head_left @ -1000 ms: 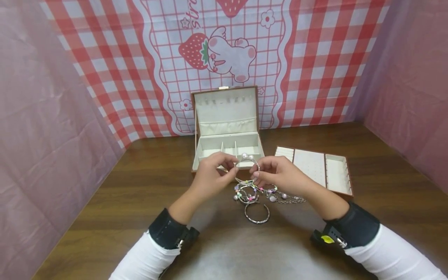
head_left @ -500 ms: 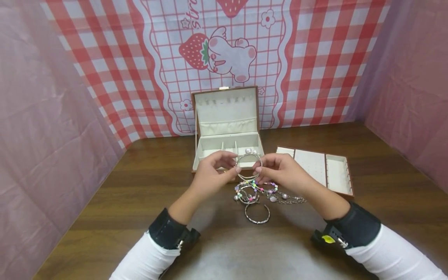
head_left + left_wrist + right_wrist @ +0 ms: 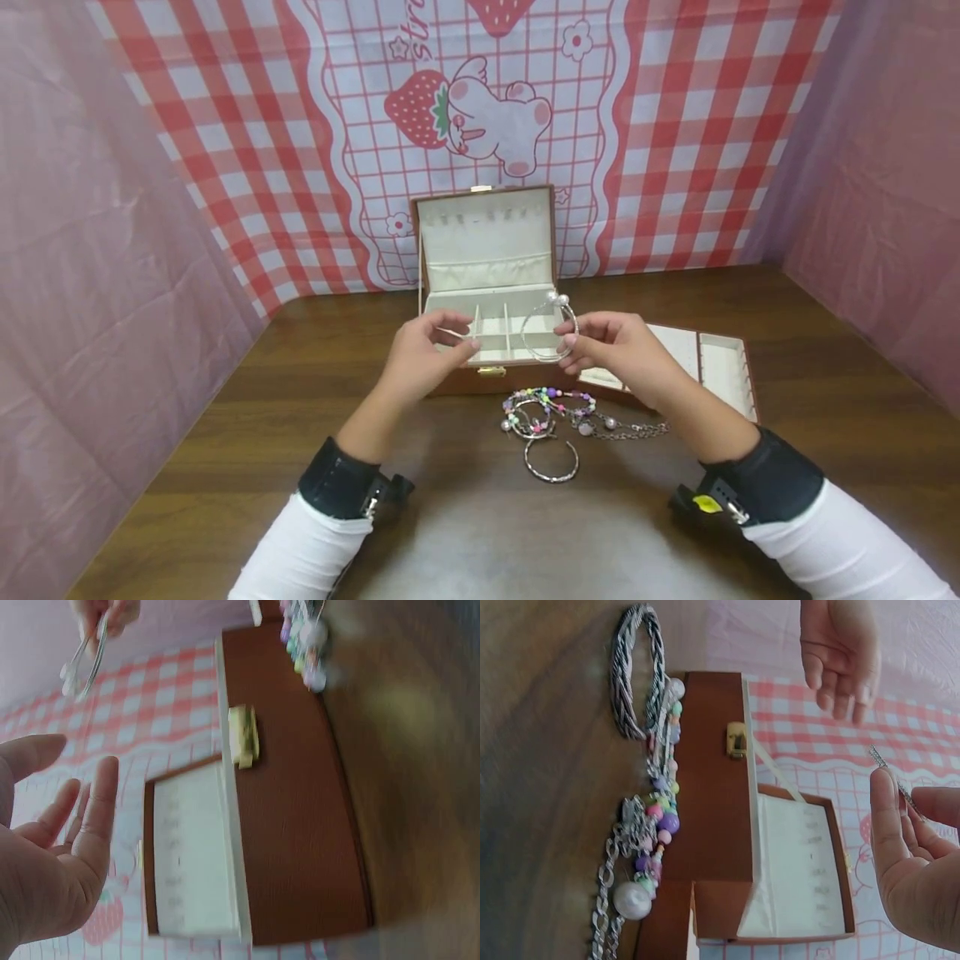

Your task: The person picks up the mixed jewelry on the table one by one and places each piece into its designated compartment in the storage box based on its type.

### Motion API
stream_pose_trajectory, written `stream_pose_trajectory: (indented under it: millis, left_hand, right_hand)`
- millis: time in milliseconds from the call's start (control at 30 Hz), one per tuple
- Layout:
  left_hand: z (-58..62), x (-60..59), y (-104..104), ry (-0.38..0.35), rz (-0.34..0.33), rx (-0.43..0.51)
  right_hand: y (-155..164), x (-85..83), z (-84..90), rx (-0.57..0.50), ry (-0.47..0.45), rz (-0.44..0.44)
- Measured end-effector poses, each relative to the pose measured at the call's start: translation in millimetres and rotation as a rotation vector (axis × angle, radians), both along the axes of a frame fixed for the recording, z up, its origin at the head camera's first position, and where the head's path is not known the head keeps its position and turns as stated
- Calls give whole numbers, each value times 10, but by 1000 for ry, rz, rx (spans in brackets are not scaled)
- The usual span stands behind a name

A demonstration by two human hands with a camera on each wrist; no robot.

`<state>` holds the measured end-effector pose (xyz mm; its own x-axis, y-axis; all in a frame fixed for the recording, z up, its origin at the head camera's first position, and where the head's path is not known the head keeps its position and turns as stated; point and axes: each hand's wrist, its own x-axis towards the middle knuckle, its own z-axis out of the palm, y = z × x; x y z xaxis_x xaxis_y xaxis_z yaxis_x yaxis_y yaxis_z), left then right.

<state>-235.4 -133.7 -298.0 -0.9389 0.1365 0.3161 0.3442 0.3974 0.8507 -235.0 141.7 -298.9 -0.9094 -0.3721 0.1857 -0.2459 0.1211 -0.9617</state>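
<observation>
Left hand (image 3: 431,346) open, fingers loose, held nothing, hovered over front left of jewellery box (image 3: 491,333). Right hand (image 3: 611,350) pinched pearl-tipped bangle (image 3: 550,332) by one side only, above box's front right corner. Risk, as judged: single-edge pinch could have let bangle swing, slip, catch a divider or drop onto bead pile (image 3: 551,412) by box's front edge. Removed tray (image 3: 716,367) sat right of box. Dark wood worktop (image 3: 225,467), pink gingham strawberry backdrop (image 3: 465,108)

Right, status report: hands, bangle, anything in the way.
Right hand pinches the pearl-tipped bangle above the open jewelry box. Left hand open, off it. Bracelet pile lies on the table by the box front, none in the way.
</observation>
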Motion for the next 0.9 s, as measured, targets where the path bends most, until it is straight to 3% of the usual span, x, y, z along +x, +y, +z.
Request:
stream_pose_trajectory:
  millis: [200,400,700,900]
  left_hand:
    - [74,-161,-273,-101,131,-81]
    - [21,-328,-488,-178,214,-185]
    - [-215,-467,-582,-436,133,-56]
    - [-308,-483,-611,-485,109,-62]
  right_hand:
    - [81,-84,72,-24,-12,-40]
    - [117,-163,124,-42,-46,-66]
    - [64,-408,254,-30,-85,-108]
    - [-33,-580,386,-30,-140,-138]
